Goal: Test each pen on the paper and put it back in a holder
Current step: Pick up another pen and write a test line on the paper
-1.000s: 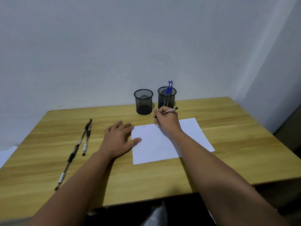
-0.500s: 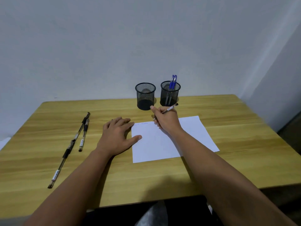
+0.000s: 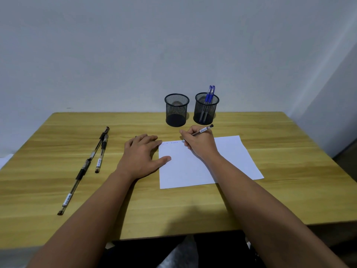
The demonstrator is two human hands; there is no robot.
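A slim black pen [image 3: 201, 131] is gripped in the curled fingers of the right hand [image 3: 199, 143], its tip set at the top edge of a flat white sheet of paper [image 3: 204, 163]. A small white barcode sticker is seen on the barrel (its print too small to be read). Faint blue scribbles are marked along the sheet's upper left, none legible. The left hand [image 3: 142, 155] is laid flat with fingers spread, holding nothing, its thumb pressed on the sheet's left edge. Two cylindrical black wire-mesh holders are stood behind the sheet: the left holder [image 3: 176, 110] with no pen seen in it, the right holder [image 3: 206, 108] with blue-capped pens [image 3: 209, 95]. Three black pens [image 3: 90, 157] are left on the grained wooden table [image 3: 58, 132] to the left.
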